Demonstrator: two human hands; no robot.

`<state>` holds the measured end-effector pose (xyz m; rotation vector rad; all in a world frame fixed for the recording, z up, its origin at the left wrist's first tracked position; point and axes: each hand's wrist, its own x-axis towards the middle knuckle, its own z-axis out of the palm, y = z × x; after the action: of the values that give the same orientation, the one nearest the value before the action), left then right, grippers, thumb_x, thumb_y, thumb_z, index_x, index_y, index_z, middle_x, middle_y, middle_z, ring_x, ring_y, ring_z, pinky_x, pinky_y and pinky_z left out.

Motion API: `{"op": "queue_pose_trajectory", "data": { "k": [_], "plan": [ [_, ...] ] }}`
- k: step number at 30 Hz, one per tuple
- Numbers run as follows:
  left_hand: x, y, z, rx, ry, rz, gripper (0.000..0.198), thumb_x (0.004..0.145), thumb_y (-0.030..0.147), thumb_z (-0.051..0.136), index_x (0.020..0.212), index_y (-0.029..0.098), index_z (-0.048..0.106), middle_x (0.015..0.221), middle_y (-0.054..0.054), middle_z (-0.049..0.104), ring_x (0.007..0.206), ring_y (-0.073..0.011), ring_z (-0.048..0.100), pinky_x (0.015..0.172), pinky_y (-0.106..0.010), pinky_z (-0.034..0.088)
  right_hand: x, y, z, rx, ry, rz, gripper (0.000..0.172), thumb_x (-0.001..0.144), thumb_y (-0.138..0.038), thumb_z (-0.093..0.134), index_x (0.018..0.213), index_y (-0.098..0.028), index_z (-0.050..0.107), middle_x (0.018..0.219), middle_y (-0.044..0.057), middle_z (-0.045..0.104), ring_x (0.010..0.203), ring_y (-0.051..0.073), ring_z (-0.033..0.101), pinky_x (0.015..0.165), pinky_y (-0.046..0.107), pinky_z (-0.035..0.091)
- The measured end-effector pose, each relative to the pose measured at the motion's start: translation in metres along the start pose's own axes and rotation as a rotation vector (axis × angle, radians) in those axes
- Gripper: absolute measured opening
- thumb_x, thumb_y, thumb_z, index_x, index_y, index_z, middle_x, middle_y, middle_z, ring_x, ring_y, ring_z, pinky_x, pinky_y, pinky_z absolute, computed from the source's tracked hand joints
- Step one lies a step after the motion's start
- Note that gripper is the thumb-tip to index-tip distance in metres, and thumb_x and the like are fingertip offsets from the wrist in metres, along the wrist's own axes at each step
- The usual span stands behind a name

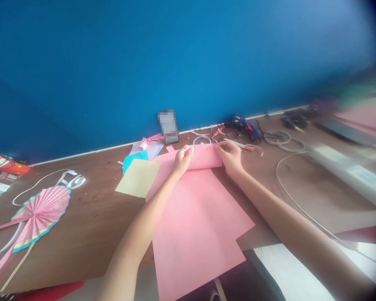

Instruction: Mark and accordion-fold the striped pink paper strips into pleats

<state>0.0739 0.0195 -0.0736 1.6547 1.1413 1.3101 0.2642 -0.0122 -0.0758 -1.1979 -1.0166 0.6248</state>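
My left hand (183, 159) and my right hand (230, 156) pinch the two ends of a narrow folded or rolled piece of pink paper (206, 157). Both are closed on it, the thumbs on top; part of the fingers is hidden behind the paper. Below it, larger pink paper sheets (196, 221) spread toward me and overhang the near table edge; whether the held piece joins them I cannot tell. Left of my left hand lie a pale yellow paper (138, 177) and a bright blue paper (134, 161).
A pleated pink paper fan (42, 213) lies at the left of the brown table (90, 234). A phone-like device (168, 125) leans on the blue wall (181, 54). Behind my right hand are a dark blue tool (249, 128) and cables. A white power strip (354, 173) is at right.
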Motion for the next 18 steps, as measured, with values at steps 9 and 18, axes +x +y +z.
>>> {"op": "queue_pose_trajectory", "data": {
  "k": [9,18],
  "plan": [
    [-0.0014,0.0031,-0.0039,0.003,-0.114,0.086,0.033,0.09,0.047,0.051,0.079,0.017,0.058,0.065,0.002,0.051,0.061,-0.0113,0.045,0.061,-0.023,0.035,-0.0012,-0.0044,-0.0014,0.03,0.009,-0.028,0.011,0.072,-0.029,0.066,0.076,-0.02,0.061,0.075,0.0,0.064,0.071,0.015,0.058,0.065,0.028,0.044],
    [-0.0011,0.0005,-0.0038,-0.003,-0.09,0.107,0.033,0.089,0.042,0.055,0.111,0.019,0.062,0.09,-0.004,0.066,0.068,-0.0131,0.053,0.065,-0.024,0.042,-0.001,-0.0069,-0.0027,0.045,-0.013,-0.039,0.014,0.072,-0.029,0.064,0.081,-0.021,0.057,0.072,-0.001,0.063,0.067,0.015,0.058,0.062,0.027,0.042]
  ]
}}
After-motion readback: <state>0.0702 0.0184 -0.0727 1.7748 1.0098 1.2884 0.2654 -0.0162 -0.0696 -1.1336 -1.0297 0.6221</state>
